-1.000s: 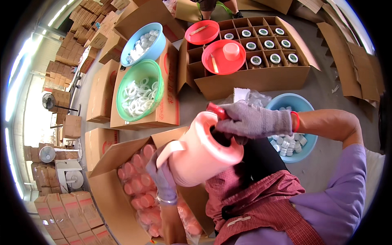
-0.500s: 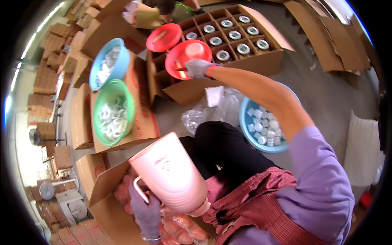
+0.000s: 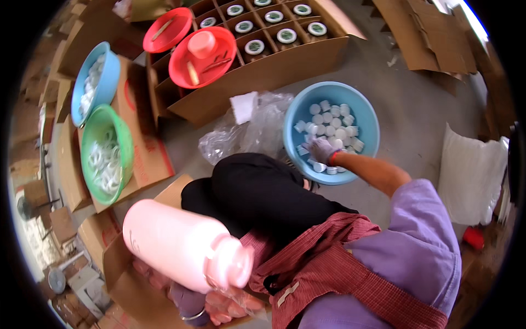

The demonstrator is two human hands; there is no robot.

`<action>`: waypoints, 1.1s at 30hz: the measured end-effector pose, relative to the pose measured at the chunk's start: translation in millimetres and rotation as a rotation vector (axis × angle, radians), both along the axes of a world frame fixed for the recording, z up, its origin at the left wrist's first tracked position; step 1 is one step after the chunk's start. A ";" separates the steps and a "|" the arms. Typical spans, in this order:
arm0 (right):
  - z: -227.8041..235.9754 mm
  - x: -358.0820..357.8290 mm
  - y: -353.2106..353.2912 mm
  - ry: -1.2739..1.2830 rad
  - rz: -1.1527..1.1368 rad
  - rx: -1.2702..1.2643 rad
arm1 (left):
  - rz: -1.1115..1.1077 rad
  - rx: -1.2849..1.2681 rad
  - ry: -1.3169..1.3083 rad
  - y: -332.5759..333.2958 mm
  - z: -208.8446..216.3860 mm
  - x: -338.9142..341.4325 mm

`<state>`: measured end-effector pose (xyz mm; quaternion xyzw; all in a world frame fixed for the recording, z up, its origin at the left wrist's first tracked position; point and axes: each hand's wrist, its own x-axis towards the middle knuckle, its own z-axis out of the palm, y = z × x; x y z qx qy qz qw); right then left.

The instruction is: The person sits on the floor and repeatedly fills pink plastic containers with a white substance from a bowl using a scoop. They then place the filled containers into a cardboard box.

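Note:
A glossy pink jug [image 3: 170,241] lies tilted across the lower left, its narrow neck [image 3: 233,266] pointing right toward my apron. My gloved left hand [image 3: 189,300] is under the jug and closed on it, though most of its fingers are hidden behind the body. Over to the right, my gloved right hand [image 3: 324,150] reaches down into a light blue basin [image 3: 366,118] among many small white caps [image 3: 331,129]. Its fingertips are blurred among the caps, so whether one is gripped does not show.
A red basin [image 3: 181,74] holds a pink cup and slim tools beside a divided carton [image 3: 263,79] of lidded containers. A green basin [image 3: 126,148] of white rings and another blue basin [image 3: 112,77] stand left. Clear plastic bags [image 3: 268,118] lie mid-floor; wrapped pink pieces [image 3: 224,307] fill a box below.
My right hand has left the red basin, where a slim dark red tool now lies, and moved into the blue basin of caps. The jug has tipped from slanting to more level, neck right.

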<state>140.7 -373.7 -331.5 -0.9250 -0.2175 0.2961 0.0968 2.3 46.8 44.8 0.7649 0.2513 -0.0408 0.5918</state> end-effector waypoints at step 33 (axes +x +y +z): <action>366.8 15.5 217.9 -0.394 -0.108 1.570 | 0.266 -0.911 -0.555 -45.1 -23.4 -0.8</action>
